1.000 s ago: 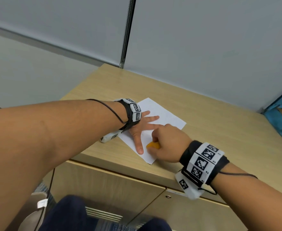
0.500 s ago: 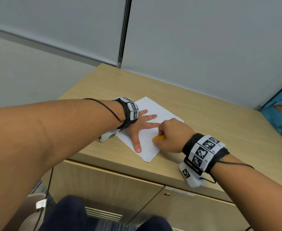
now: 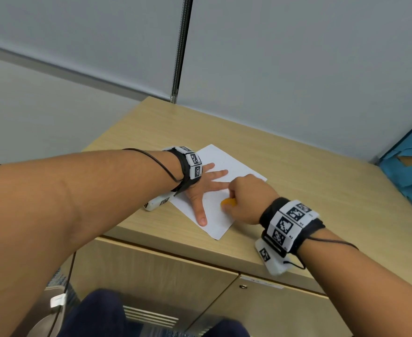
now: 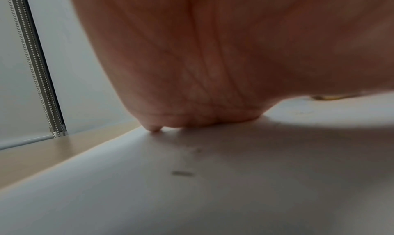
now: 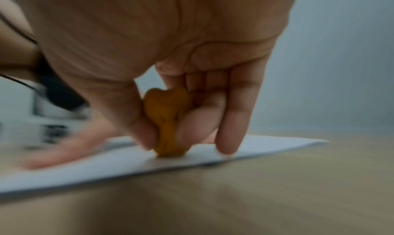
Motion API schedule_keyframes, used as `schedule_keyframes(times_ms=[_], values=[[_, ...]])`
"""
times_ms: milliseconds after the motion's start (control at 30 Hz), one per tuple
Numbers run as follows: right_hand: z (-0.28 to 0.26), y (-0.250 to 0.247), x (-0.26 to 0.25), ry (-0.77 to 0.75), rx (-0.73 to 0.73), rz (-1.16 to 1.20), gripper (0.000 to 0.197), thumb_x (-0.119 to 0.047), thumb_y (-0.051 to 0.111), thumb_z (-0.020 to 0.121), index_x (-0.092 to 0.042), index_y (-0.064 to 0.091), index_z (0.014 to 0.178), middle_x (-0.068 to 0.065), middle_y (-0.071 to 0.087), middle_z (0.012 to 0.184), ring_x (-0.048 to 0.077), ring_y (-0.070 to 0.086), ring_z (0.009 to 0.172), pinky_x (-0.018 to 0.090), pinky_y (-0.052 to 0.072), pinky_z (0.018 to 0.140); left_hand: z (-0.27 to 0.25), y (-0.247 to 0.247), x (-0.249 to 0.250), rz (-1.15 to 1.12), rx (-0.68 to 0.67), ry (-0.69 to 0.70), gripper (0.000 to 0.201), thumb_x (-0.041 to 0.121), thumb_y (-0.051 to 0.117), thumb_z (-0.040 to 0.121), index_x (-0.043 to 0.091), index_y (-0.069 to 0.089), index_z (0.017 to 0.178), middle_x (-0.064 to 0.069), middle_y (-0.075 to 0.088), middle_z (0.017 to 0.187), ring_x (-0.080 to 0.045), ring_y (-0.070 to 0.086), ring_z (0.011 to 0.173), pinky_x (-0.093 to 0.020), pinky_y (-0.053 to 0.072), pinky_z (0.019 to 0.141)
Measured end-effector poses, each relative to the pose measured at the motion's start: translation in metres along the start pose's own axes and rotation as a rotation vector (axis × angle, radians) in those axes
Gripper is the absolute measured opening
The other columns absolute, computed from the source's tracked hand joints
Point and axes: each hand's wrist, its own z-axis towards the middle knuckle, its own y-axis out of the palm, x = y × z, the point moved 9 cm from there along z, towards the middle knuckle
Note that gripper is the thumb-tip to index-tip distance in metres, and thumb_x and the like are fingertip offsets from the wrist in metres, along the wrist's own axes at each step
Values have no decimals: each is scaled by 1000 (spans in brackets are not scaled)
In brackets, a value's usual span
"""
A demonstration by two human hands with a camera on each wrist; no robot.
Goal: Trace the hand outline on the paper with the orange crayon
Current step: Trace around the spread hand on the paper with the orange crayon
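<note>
- Right-hand grip: the right hand (image 3: 245,199) pinches the orange crayon (image 3: 228,202) between thumb and curled fingers, its lower end touching the paper (image 3: 214,222).
- Left-hand grip: wide and holding nothing; the left hand (image 3: 200,188) lies flat on the paper, palm down, fingers spread straight, thumb pointing toward the near edge of the bench (image 3: 309,171).
- Both forearms reach in from the near side; the right hand sits knuckles up, just beside the left hand, between its thumb and the fingers next to it.
- Each wrist carries a black strap with white blocks of black-and-white square markers and a thin black cable.
- The right wrist view alone shows the crayon (image 5: 167,120) as a short, lumpy orange stub standing nearly upright, with the thumb (image 5: 136,120) on one side, a finger on the other, and another finger reaching down to the sheet (image 5: 119,162); the left hand there is a blur.
- The left wrist view shows the palm (image 4: 213,61) from below, pressed onto the white sheet (image 4: 149,196), and a sliver of orange (image 4: 332,97) under the hand's far side.
- The paper lies askew near the bench's front-left corner, one corner at the near edge.
- Any traced line is too faint to make out.
</note>
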Motion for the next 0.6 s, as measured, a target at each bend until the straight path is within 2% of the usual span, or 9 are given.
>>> schedule_keyframes(times_ms=[100,167,267,333,433,467,533,600], values=[[-13,12,-30,-127,-76,9,29,-42,64,80,-15,71,79,1,70,76,21,66,72,36,59,64,0,0,0,15,5,12,144,94,62,39,53,-32,140,9,-40,155,-33,-29,146,-67,-8,113],[-6,7,-21,-97,-85,-20,29,-44,65,79,-16,73,82,0,72,79,21,67,75,35,60,67,-2,0,1,10,0,20,147,97,59,34,53,-30,141,8,-39,155,-35,-28,146,-68,-6,112],[11,-5,5,24,-41,-38,20,-36,65,79,-17,65,74,0,66,73,22,65,71,29,51,58,-4,0,2,1,-14,7,152,98,57,24,54,-29,141,7,-38,156,-35,-28,146,-70,-6,113],[11,-4,0,27,-16,-17,19,-34,65,79,-15,64,75,1,65,73,21,64,70,29,50,57,-4,-2,2,6,-18,2,150,97,59,28,53,-26,144,7,-39,156,-34,-28,146,-70,-6,113],[0,9,-25,-78,-52,2,27,-38,66,83,-12,72,85,4,71,79,21,67,74,36,60,66,-4,-2,2,10,-12,22,137,92,64,45,53,-18,147,6,-40,155,-34,-29,145,-69,-6,113],[-1,8,-26,-87,-59,18,28,-40,68,83,-13,73,87,3,72,81,20,67,75,36,60,69,-4,-2,2,3,-9,25,135,92,64,45,55,-17,147,7,-40,155,-34,-30,145,-70,-6,113],[5,1,-14,-39,-51,34,27,-41,70,82,-15,73,90,0,71,83,19,67,78,33,58,69,-3,-1,2,-1,-1,25,141,98,60,34,59,-20,143,9,-39,155,-34,-29,146,-72,-4,112],[15,-6,1,31,-22,11,22,-36,67,82,-14,70,85,0,68,79,20,66,75,30,53,62,-1,0,1,-9,6,12,147,102,55,23,60,-25,139,12,-38,156,-33,-28,146,-73,-2,111]])
